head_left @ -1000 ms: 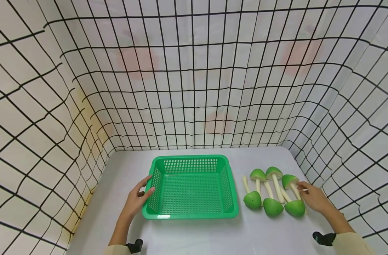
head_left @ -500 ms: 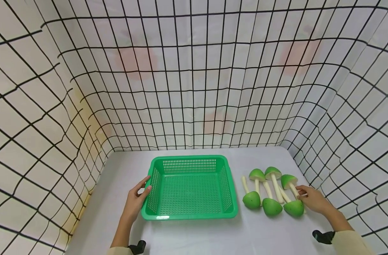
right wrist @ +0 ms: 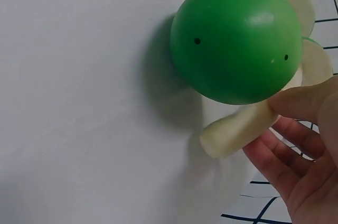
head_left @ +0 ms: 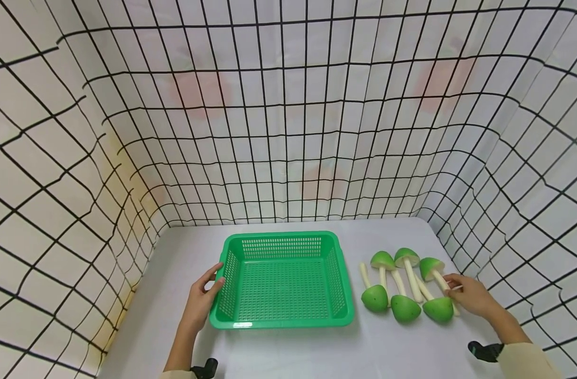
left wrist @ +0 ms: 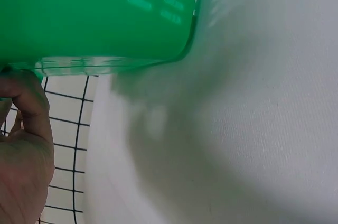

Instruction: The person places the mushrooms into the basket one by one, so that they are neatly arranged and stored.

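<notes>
My left hand [head_left: 198, 305] holds the left rim of a green plastic basket [head_left: 288, 323], thumb and fingers at its edge. In the left wrist view, a bent finger meets the rim of the basket [left wrist: 105, 28]. Over on the right, my right hand [head_left: 473, 297] pinches the pale stem of a green-capped toy mushroom [head_left: 430, 267]. The right wrist view shows the thumb on top of that mushroom's stem [right wrist: 232, 134] and fingers below it. Against it lies another mushroom, its round green cap [right wrist: 237, 39] dotted black.
Several more green-capped mushrooms [head_left: 405, 309] lie side by side, caps pointing alternate ways, right of the basket. The white table [head_left: 307, 352] is enclosed at the back and sides by white cloth with a black grid [head_left: 288, 158].
My left hand has come onto the basket's rim, its thumb now at the edge. My right hand has taken hold of the mushroom's stem and shifted it slightly, the stem end moving right.
</notes>
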The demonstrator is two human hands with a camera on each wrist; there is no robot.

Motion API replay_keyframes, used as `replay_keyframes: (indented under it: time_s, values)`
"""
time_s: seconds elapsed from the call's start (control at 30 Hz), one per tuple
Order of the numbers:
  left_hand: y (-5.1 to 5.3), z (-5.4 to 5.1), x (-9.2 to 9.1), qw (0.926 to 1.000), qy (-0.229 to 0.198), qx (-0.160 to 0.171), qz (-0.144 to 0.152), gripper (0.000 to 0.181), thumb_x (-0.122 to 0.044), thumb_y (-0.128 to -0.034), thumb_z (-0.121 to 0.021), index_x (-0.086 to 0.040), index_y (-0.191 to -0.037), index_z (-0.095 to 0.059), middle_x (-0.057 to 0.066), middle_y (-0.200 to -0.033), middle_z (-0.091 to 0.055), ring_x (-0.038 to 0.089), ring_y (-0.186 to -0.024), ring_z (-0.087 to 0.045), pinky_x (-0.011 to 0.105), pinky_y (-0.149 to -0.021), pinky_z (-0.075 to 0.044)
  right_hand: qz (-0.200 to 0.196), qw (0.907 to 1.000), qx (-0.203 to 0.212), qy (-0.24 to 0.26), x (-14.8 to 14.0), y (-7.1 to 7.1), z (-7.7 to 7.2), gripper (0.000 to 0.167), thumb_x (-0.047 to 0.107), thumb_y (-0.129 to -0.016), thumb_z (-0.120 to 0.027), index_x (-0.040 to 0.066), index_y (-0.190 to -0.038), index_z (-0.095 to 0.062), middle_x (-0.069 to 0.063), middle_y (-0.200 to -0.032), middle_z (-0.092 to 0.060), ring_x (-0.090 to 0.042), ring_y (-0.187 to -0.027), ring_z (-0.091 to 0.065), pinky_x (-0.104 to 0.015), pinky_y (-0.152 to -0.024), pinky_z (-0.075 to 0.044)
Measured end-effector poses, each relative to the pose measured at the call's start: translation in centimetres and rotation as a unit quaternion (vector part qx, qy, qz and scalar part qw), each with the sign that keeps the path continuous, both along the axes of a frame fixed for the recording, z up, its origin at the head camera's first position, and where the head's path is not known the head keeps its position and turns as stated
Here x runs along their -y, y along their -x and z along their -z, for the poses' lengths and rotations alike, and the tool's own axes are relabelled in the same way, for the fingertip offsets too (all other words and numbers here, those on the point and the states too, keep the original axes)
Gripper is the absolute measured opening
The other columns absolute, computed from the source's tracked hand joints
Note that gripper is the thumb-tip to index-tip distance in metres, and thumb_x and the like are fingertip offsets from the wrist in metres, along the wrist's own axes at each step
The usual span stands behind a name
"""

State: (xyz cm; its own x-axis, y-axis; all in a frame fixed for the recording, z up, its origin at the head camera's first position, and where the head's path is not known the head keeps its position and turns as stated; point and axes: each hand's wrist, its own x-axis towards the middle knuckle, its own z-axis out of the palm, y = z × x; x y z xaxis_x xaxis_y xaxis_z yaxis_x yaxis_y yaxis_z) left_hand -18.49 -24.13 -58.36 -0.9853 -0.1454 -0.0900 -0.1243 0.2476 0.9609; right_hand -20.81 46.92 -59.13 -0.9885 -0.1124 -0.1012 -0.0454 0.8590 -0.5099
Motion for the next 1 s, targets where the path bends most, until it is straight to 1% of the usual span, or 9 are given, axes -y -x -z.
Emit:
replay_keyframes:
  time_s: [0.2,0.33,0.47,0.6,0.73,1.0]
  values:
    - [-0.1,-0.2,-0.2,0.9998,0.010,0.009,-0.016,0.042,-0.028,-0.1073,-0.058,-0.027,-0.149,-0.056,0.015,-0.126,-0.053,0.019,-0.092,-0.053,0.025,-0.070,-0.049,0.011,0.9999,-0.012,-0.002,0.4,-0.1,-0.9,0.041,0.004,-0.095,-0.066,-0.014,-0.130,-0.057,-0.028,-0.107,-0.068,-0.039,-0.093,-0.069,-0.035,-0.066,-0.056]
    - [-0.1,-0.2,-0.4,0.9996,0.008,0.008,-0.027,0.039,-0.026,-0.1096,-0.053,-0.026,-0.148,-0.057,0.015,-0.132,-0.053,0.022,-0.099,-0.052,0.026,-0.073,-0.048,0.014,0.9996,-0.024,-0.001,0.7,0.0,-1.6,0.041,0.004,-0.095,-0.065,-0.012,-0.132,-0.057,-0.030,-0.111,-0.067,-0.039,-0.094,-0.069,-0.036,-0.066,-0.056]
    - [0.1,-0.1,-0.6,0.9993,0.004,0.008,-0.037,0.037,-0.026,-0.1101,-0.051,-0.027,-0.146,-0.059,0.013,-0.136,-0.054,0.024,-0.105,-0.053,0.026,-0.076,-0.050,0.015,0.9990,-0.043,0.000,1.1,0.1,-2.2,0.043,0.006,-0.096,-0.067,-0.011,-0.133,-0.056,-0.029,-0.113,-0.067,-0.036,-0.094,-0.068,-0.029,-0.065,-0.053]
    - [0.3,-0.1,-0.7,0.9988,-0.004,0.010,-0.047,0.035,-0.026,-0.1097,-0.052,-0.027,-0.144,-0.060,0.013,-0.129,-0.056,0.023,-0.097,-0.055,0.026,-0.074,-0.050,0.018,0.9972,-0.073,0.001,1.6,0.2,-2.7,0.044,0.009,-0.096,-0.070,-0.011,-0.133,-0.057,-0.027,-0.111,-0.069,-0.033,-0.091,-0.068,-0.024,-0.064,-0.051]
    - [0.4,0.0,-0.9,0.9983,-0.005,0.009,-0.057,0.035,-0.026,-0.1097,-0.052,-0.026,-0.143,-0.061,0.013,-0.125,-0.056,0.020,-0.091,-0.057,0.026,-0.072,-0.051,0.018,0.9956,-0.091,0.010,2.3,0.4,-3.2,0.045,0.013,-0.098,-0.070,-0.011,-0.134,-0.057,-0.027,-0.112,-0.069,-0.035,-0.093,-0.068,-0.024,-0.065,-0.051]
    - [0.3,0.2,-1.1,0.9978,-0.004,0.004,-0.066,0.034,-0.026,-0.1100,-0.051,-0.026,-0.143,-0.061,0.012,-0.129,-0.058,0.022,-0.095,-0.058,0.026,-0.073,-0.052,0.020,0.9938,-0.106,0.028,3.9,0.9,-4.0,0.046,0.020,-0.101,-0.068,-0.007,-0.137,-0.057,-0.028,-0.118,-0.068,-0.041,-0.099,-0.068,-0.024,-0.067,-0.052]
